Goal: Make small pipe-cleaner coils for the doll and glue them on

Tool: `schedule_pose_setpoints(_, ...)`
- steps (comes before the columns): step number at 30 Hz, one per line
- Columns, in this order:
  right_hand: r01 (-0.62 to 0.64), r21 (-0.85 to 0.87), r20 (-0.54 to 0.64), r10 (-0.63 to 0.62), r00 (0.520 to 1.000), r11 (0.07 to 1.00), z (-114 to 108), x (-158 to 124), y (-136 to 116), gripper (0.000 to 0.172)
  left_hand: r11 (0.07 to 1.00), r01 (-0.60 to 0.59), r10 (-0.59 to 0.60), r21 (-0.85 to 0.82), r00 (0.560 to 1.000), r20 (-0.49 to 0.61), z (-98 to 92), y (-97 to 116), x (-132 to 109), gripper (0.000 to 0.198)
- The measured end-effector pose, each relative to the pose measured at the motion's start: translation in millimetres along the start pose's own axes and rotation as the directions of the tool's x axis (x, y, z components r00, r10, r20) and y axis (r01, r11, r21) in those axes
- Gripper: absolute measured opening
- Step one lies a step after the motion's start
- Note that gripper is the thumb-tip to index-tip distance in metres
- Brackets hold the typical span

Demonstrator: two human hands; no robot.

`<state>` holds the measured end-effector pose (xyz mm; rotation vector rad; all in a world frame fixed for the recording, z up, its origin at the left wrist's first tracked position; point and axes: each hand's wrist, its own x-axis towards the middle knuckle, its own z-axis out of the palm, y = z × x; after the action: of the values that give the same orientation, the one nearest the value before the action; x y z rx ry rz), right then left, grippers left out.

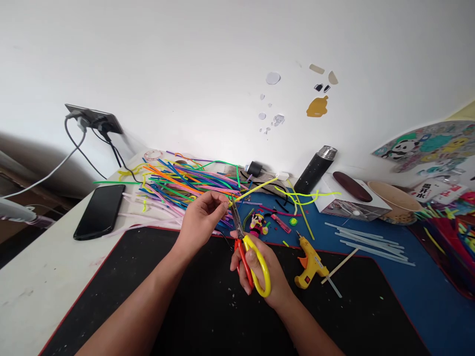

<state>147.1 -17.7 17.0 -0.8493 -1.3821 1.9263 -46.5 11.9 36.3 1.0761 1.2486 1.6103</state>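
My left hand point(202, 217) pinches one end of a yellow pipe cleaner point(256, 189) that runs up and to the right over the blue mat. My right hand point(260, 269) grips scissors point(247, 252) with one red and one yellow handle loop. Their blades point up and meet the pipe cleaner close to my left fingertips. A heap of coloured pipe cleaners point(178, 185) lies just behind my left hand. A small colourful pipe-cleaner figure point(259, 223) sits on the mat beyond the scissors.
A yellow glue gun point(309, 264) and glue sticks point(367, 242) lie to the right, on a black mat point(208, 306) and blue mat point(408, 282). A black phone point(100, 211) lies left. A dark flask point(315, 170), white box point(349, 200) and wall socket with cables point(94, 118) stand behind.
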Motion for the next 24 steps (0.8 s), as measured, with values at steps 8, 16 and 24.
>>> schedule_pose_setpoints(8,-0.014,0.027,-0.008,0.014,1.000,1.000,1.3,-1.7,2.8,0.083,1.000,0.005,-0.005,0.022,1.000,0.002,0.5,-0.8,-0.4,0.027)
schedule_pose_setpoints(16,-0.067,0.073,-0.070,0.072,0.995,0.995,2.8,-1.3,6.4,0.073,0.999,-0.002,0.001,0.040,1.000,0.023,-0.4,-4.7,0.4,0.025)
schedule_pose_setpoints(24,-0.105,0.095,-0.099,0.114,0.989,0.990,5.9,0.4,6.5,0.075,0.999,-0.003,0.001,0.053,0.999,0.036,-1.2,-7.8,0.6,0.024)
